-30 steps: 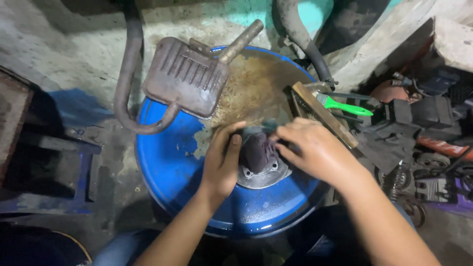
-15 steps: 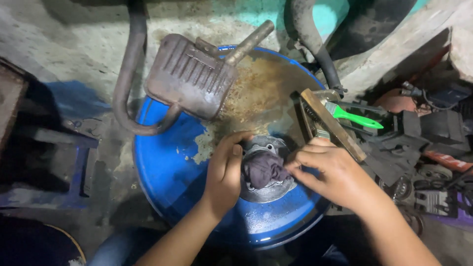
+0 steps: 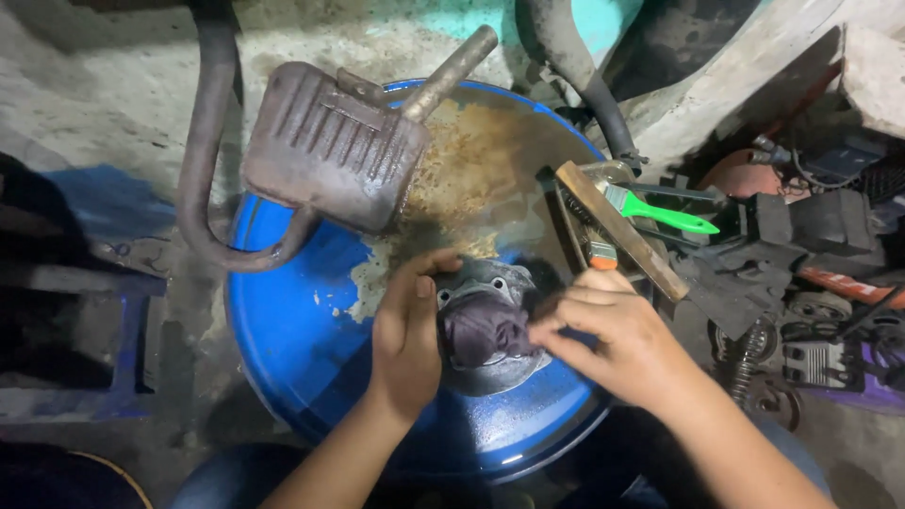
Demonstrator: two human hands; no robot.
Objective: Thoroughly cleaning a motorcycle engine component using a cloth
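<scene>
A round grey metal engine part (image 3: 490, 372) lies on the rusty top of a blue drum (image 3: 302, 320). A dark purplish cloth (image 3: 483, 332) is stuffed into its middle. My left hand (image 3: 407, 335) grips the part's left rim, thumb over the top edge. My right hand (image 3: 613, 337) sits at its right side, with fingertips pinching the cloth's edge.
A rusty muffler with a bent pipe (image 3: 325, 146) rests on the drum's far left. A wooden-backed wire brush (image 3: 617, 229) and a green-handled paintbrush (image 3: 660, 212) lie at the drum's right edge. Engine parts and scrap (image 3: 801, 283) crowd the right. A dark hose (image 3: 580, 75) hangs behind.
My right hand has slid off the top of the part to its right side, uncovering the cloth. My left hand stays on the left rim.
</scene>
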